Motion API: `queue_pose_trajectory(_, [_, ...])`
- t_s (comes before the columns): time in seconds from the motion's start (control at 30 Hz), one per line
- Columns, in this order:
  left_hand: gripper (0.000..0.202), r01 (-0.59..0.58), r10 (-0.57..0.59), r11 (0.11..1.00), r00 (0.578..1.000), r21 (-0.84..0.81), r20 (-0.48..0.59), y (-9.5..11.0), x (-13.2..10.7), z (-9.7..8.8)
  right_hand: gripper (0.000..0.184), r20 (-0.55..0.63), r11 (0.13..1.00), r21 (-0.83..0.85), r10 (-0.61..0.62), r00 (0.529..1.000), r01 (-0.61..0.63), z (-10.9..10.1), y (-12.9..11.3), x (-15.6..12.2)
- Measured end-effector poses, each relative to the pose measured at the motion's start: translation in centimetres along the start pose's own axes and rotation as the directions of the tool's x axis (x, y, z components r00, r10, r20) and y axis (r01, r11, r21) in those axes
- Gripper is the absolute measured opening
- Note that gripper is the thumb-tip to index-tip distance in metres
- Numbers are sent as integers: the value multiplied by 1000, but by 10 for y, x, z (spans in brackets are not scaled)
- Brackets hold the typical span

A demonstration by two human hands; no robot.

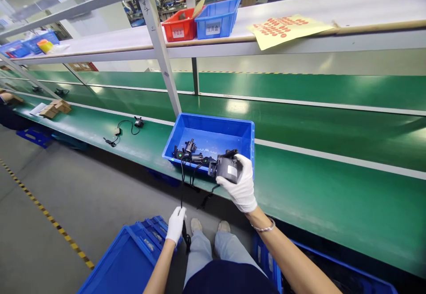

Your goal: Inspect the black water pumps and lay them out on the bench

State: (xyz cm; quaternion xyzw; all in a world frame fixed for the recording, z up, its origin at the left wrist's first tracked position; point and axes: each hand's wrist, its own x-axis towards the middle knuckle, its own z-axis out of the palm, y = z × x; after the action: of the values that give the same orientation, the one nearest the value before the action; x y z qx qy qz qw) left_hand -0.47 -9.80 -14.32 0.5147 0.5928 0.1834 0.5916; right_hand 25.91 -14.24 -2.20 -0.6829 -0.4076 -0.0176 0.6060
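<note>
My right hand point(241, 186), in a white glove, is closed around a small black pump-like device point(227, 168) with a white label. It holds the device above the near right corner of a blue bin point(213, 124). Lower down and to the left, my gloved left hand point(176, 225) pinches a black cable point(182, 187) that runs up to the bin's near edge. Which device this cable belongs to I cannot tell. Several similar black devices point(190, 146) lie along the near side of the bin, with cables hanging over its edge.
The bin stands on a green bench point(299, 187). Left of it lies another device point(139, 122) with a cable; cardboard boxes point(55, 108) sit farther left. The shelf above carries a red bin point(179, 25), a blue bin point(218, 18) and a yellow sheet point(282, 29). Blue crates point(123, 258) stand below.
</note>
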Motion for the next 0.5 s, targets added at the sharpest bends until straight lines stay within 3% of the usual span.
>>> queue_pose_trajectory(0.1, [53, -54, 54, 998, 998, -10, 18, 35, -10, -1, 80, 172, 986, -4, -163, 971, 167, -20, -24, -1])
queue_pose_trajectory(0.2, [70, -95, 122, 987, 968, -133, 219, 79, -34, 14, 88, 425, 942, 22, -313, 849, 336, -40, -48, 0])
queue_pose_trajectory(0.23, [76, -66, 140, 973, 930, -221, 340, 93, -45, 20, 90, 498, 933, 39, -328, 803, 357, -45, -57, 0])
queue_pose_trajectory(0.27, [79, -1, 164, 946, 865, -324, 475, 106, -55, 26, 91, 555, 935, 58, -322, 767, 351, -50, -66, 1])
queue_pose_trajectory(0.33, [79, 155, 245, 869, 689, -470, 682, 126, -72, 35, 91, 640, 948, 101, -293, 710, 300, -57, -84, 2])
queue_pose_trajectory(0.37, [76, 207, 293, 834, 618, -511, 730, 133, -78, 37, 89, 668, 957, 119, -274, 692, 265, -60, -93, 4])
queue_pose_trajectory(0.4, [74, 230, 331, 812, 577, -537, 747, 138, -83, 40, 88, 684, 964, 132, -258, 683, 233, -63, -100, 5])
queue_pose_trajectory(0.43, [72, 237, 357, 795, 562, -559, 746, 141, -87, 41, 87, 690, 967, 141, -249, 680, 212, -66, -107, 6])
queue_pose_trajectory(0.5, [72, 233, 385, 770, 573, -594, 723, 146, -93, 44, 87, 673, 967, 152, -252, 696, 203, -70, -113, 9])
